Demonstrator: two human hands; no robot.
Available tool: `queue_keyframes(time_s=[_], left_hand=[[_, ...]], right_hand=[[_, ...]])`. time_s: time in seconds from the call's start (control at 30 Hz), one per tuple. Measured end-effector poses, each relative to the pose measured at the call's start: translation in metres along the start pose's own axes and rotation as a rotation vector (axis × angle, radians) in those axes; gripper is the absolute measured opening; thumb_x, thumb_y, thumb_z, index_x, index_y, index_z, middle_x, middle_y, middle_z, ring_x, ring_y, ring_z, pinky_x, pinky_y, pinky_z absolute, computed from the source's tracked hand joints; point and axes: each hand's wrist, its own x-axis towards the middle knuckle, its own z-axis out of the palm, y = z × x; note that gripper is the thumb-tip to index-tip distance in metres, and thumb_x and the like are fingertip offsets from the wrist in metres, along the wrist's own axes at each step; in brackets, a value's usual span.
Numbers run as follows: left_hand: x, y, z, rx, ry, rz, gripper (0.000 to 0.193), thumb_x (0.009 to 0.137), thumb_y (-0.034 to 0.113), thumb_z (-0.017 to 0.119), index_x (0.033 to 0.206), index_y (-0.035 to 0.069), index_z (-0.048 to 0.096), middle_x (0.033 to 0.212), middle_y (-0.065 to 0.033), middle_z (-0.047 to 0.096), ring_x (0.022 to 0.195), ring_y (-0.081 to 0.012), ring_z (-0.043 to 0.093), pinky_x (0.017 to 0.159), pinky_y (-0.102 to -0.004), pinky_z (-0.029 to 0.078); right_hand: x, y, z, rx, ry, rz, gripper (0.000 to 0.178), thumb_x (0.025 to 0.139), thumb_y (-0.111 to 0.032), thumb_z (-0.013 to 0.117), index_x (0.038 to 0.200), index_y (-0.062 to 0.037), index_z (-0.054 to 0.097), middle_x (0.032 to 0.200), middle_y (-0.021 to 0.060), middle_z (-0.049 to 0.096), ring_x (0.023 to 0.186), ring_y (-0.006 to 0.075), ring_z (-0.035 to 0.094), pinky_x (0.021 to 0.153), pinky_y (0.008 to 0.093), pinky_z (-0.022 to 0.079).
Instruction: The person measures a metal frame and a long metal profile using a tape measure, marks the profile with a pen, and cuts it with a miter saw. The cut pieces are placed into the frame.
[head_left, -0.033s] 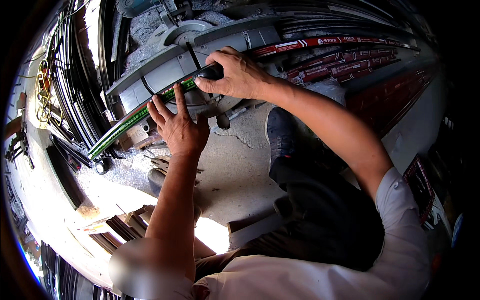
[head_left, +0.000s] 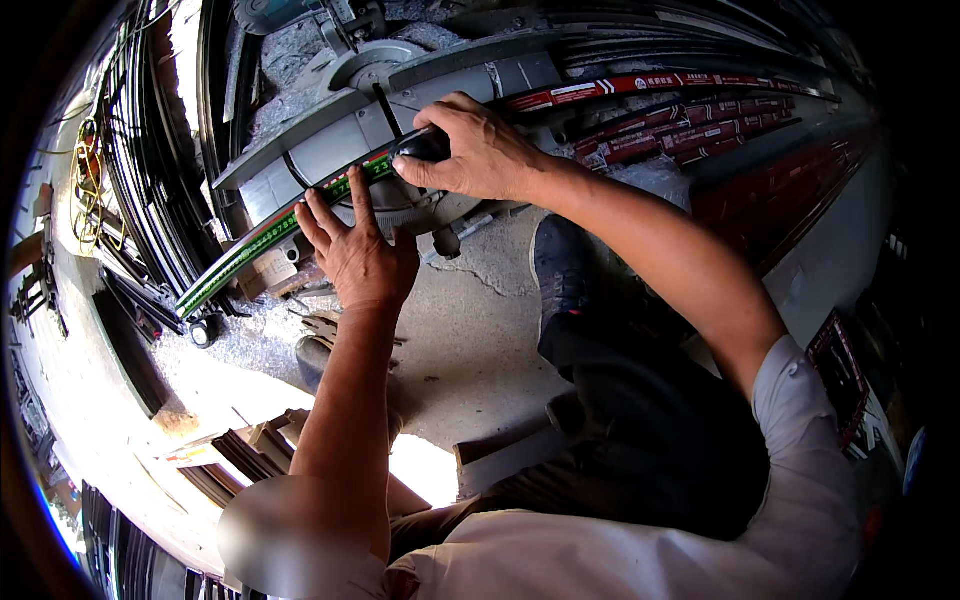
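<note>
Head view
Left hand: fingers spread flat, pressing on the green rule; grips nothing.
Right hand: fingers curled around a black tool, its tip at the rule.
Green rule: lies slanted along the grey profile on the saw base.
Saw blade guard: behind the profile.
Red bars: stacked to the right.
Shoe: on concrete below the right forearm.

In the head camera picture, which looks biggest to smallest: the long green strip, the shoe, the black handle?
1. green strip, longest.
2. dark shoe.
3. black handle, mostly hidden under the right hand, so unsure.
</note>
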Motion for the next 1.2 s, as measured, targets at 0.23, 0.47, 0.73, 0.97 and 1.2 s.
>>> queue_keyframes(time_s=[0.23, 0.47, 0.73, 0.97, 1.2], left_hand=[[0.0, -0.001, -0.001, -0.059, -0.01, -0.002, 0.1, 0.082, 0.03, 0.074, 0.167, 0.026, 0.022, 0.163, -0.0408, 0.013, 0.152, -0.0612, 0.006, 0.121, -0.0644, 0.022], [0.0, -0.001, -0.001, -0.036, -0.004, 0.005, 0.101, 0.082, 0.033, 0.075, 0.168, 0.027, 0.021, 0.163, -0.0414, 0.014, 0.152, -0.0617, 0.007, 0.121, -0.0634, 0.024], [0.001, 0.0, -0.003, -0.037, -0.057, -0.041, 0.102, 0.081, 0.033, 0.076, 0.168, 0.03, 0.021, 0.163, -0.0395, 0.014, 0.152, -0.0605, 0.009, 0.119, -0.0624, 0.03], [-0.002, -0.005, -0.002, -0.036, -0.041, -0.041, 0.101, 0.082, 0.032, 0.075, 0.168, 0.028, 0.021, 0.165, -0.0386, 0.013, 0.153, -0.0601, 0.01, 0.115, -0.0641, 0.035], [0.0, -0.003, -0.001, -0.047, -0.023, -0.038, 0.099, 0.082, 0.033, 0.073, 0.167, 0.027, 0.023, 0.164, -0.0383, 0.014, 0.152, -0.0605, 0.011, 0.114, -0.064, 0.035]], right_hand=[[-0.022, 0.01, -0.034, -0.012, 0.291, -0.173, 0.029, 0.095, -0.027, 0.073, 0.1, -0.0017, 0.06, 0.097, 0.0144, 0.066, 0.094, 0.0318, 0.067, 0.08, 0.043, 0.054], [-0.09, 0.028, -0.053, 0.005, -0.348, 0.104, 0.016, 0.094, -0.014, 0.067, 0.094, 0.0011, 0.063, 0.083, 0.0137, 0.067, 0.077, 0.0272, 0.068, 0.073, 0.0404, 0.054], [-0.108, 0.063, 0.049, 0.066, -0.495, 0.451, 0.03, 0.089, -0.029, 0.073, 0.098, -0.0013, 0.068, 0.077, 0.0119, 0.07, 0.068, 0.0222, 0.065, 0.062, 0.0405, 0.052], [-0.106, 0.047, 0.13, 0.668, -0.098, 1.196, 0.025, 0.097, -0.027, 0.071, 0.081, -0.011, 0.06, 0.065, 0.0012, 0.058, 0.05, 0.0111, 0.05, 0.04, 0.0299, 0.033], [-0.113, 0.052, 0.152, 0.779, 0.105, 1.282, 0.025, 0.094, -0.023, 0.071, 0.076, -0.0155, 0.056, 0.061, -0.0019, 0.053, 0.047, 0.0106, 0.043, 0.04, 0.0283, 0.031]])
